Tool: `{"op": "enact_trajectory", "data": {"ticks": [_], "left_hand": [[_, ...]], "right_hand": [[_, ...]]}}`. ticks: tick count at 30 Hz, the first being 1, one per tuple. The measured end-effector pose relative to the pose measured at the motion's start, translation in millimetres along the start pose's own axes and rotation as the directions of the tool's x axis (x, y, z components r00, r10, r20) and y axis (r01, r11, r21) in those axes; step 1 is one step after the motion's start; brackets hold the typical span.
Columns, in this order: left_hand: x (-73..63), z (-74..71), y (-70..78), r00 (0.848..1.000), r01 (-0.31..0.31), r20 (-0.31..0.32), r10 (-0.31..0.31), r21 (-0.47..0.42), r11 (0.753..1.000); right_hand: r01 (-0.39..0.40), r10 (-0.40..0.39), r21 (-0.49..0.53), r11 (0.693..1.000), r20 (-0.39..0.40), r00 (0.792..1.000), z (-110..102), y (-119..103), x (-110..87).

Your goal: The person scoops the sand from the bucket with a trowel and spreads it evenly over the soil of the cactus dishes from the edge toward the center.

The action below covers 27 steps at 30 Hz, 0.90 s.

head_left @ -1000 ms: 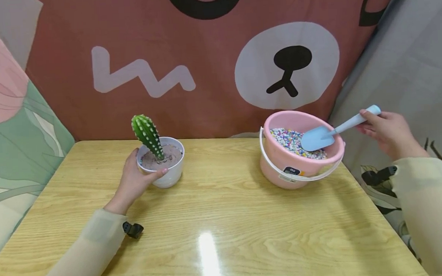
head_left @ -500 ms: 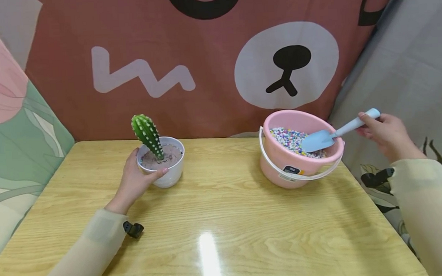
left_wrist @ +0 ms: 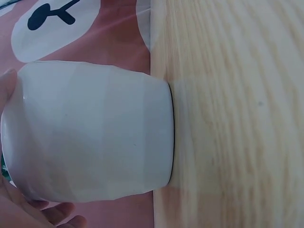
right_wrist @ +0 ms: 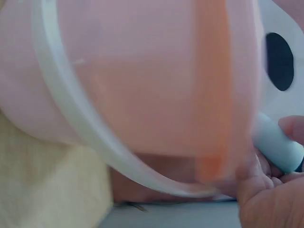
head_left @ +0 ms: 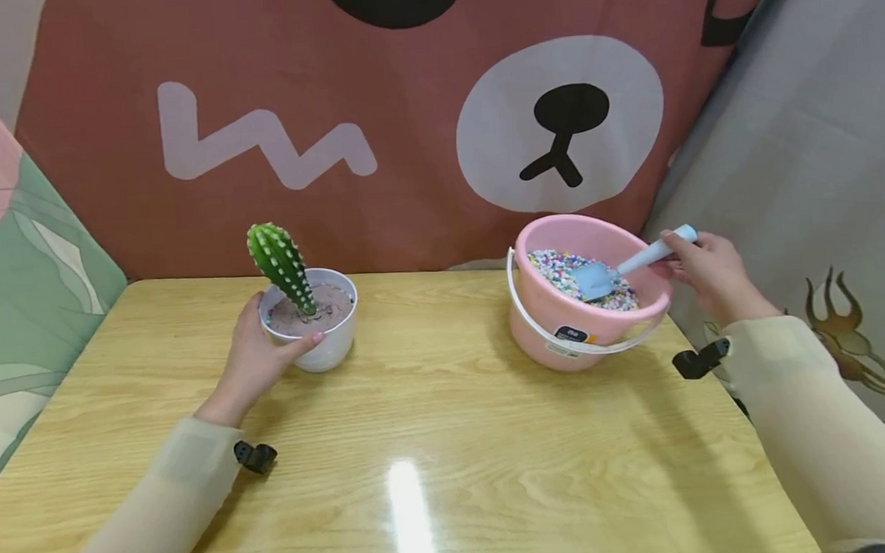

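My left hand (head_left: 255,361) grips a white pot (head_left: 329,349) that stands on the table, thumb over its near side. A green cactus (head_left: 280,264) with white spots leans out of brown soil in it. In the left wrist view the white pot (left_wrist: 95,133) fills the middle, fingers at its rim. My right hand (head_left: 713,275) holds the handle of a light blue shovel (head_left: 640,258) over the right rim of a pink bucket (head_left: 558,329). The shovel's blade lies in small multicoloured beads (head_left: 554,262) inside. The right wrist view shows the pink bucket (right_wrist: 142,85) close up, blurred.
A white bail handle (head_left: 559,345) hangs across the bucket's front. The wooden table (head_left: 451,443) runs between pot and bucket, its back edge against a brown curtain (head_left: 410,228) with a bear face. A grey curtain (head_left: 805,166) hangs at the right.
My right hand has moved left and toward the bucket, pushing the shovel's blade further into the beads. The left hand stays on the pot; the head view has shifted slightly.
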<state>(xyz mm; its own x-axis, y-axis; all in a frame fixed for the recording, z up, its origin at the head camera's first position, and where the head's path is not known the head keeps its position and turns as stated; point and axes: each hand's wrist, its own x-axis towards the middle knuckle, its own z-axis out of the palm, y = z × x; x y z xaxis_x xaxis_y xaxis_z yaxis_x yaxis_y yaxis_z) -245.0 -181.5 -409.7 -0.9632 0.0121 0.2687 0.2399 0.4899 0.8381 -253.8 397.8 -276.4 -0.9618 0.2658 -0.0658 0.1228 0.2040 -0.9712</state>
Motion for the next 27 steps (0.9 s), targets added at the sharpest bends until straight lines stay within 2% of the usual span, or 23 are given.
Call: {"op": "enact_trajectory", "data": {"ticks": [4,8,13,23,27], "left_hand": [[-0.6,-1.4,-0.1,1.000,0.007,0.007,-0.007,-0.013,1.000],[-2.1,-1.1,-1.7,1.000,0.005,-0.012,-0.006,-0.002,1.000],[-4.4,-2.4,-2.4,0.999,0.016,-0.035,-0.015,0.031,0.999],[-5.9,-3.4,-1.5,1.000,-0.006,-0.025,0.008,0.053,0.999],[-7.1,-3.2,-0.9,1.000,0.000,-0.028,0.002,0.054,0.999]], "right_hand": [[-0.024,0.023,0.024,0.999,0.017,1.000,8.3,-1.4,1.1],[-0.020,0.016,0.135,0.991,0.029,0.999,9.6,-0.7,-1.5],[-0.019,0.010,0.223,0.975,0.039,0.999,8.4,0.6,-1.1],[-0.080,0.074,0.228,0.970,0.037,0.997,8.6,0.8,-0.3],[-0.080,0.074,0.266,0.961,0.033,0.997,8.8,1.4,1.7]]}}
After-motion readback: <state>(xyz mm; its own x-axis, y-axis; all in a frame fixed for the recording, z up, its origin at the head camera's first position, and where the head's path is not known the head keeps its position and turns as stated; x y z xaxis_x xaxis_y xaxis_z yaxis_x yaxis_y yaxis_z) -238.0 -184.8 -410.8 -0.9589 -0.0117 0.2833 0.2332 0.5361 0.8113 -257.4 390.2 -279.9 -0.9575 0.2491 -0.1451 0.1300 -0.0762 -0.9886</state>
